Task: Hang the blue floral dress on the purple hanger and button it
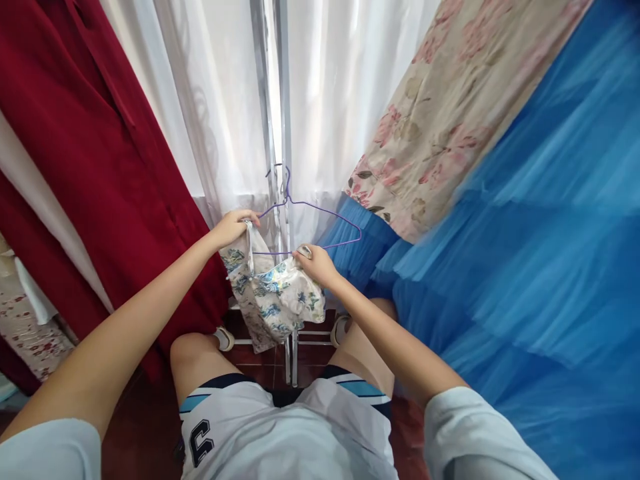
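Observation:
A purple wire hanger is in front of me, its hook upward near a metal pole. On its left side hangs a small white garment with blue flowers, one strap over the hanger's left shoulder. My left hand is closed around that strap and the hanger's left end. Lower and to the right, my right hand pinches the garment's top edge by the hanger's bottom bar. The hanger's right shoulder is bare. Part of the garment behind my fingers is hidden.
Dark red cloth hangs at the left. White curtains and metal poles stand behind the hanger. At the right hang a pink-flowered cloth and a blue tulle skirt. Red-brown floor tiles show below.

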`<state>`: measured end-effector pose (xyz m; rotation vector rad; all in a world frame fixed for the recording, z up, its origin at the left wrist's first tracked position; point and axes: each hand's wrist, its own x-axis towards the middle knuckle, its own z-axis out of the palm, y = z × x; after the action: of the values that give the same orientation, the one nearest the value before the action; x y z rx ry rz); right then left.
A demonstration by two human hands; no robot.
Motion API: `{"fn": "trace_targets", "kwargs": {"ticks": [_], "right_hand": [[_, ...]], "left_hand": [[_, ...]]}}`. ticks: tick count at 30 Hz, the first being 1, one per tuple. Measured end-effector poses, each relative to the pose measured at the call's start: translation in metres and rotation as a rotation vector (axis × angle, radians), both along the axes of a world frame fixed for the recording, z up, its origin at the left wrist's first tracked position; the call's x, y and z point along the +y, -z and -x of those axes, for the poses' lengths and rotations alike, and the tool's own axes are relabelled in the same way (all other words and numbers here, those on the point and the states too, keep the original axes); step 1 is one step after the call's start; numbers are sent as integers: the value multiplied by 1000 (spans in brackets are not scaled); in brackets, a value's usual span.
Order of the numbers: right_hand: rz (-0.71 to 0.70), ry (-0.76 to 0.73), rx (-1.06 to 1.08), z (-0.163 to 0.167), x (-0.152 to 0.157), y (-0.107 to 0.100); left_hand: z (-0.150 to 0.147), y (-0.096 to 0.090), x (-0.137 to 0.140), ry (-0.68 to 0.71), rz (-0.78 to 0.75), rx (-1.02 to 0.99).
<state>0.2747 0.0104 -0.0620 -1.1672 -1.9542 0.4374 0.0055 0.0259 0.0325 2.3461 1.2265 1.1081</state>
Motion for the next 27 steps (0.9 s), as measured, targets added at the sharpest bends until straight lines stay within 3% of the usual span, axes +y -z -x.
{"fn": "trace_targets", "kwargs": {"ticks": [3, 6, 8, 11, 16, 20, 23, 27], "right_hand": [[-1, -99, 115, -21, -12, -3], [-94, -144, 141, -58, -24, -8], [-172, -99, 133, -86, -24, -14], [-267, 83, 89, -120, -9, -26], [-338, 169, -131, -135, 29, -55], [-155, 143, -229, -136, 33, -82], [64, 26, -4, -140, 23, -94], [289, -130, 211, -130, 10, -92]], "left_hand": [[-4, 5, -10, -42, -112, -71], [-5, 5, -24, -123, -223, -44], [-6, 3, -29, -173, -256, 31], [-8, 4, -31, -215, -277, 78], [-14, 9, -32, -261, -275, 70], [-6, 4, -27, -258, -291, 88], [14, 6, -12, -329, -249, 41], [40, 28, 5, -460, -85, -198]]}}
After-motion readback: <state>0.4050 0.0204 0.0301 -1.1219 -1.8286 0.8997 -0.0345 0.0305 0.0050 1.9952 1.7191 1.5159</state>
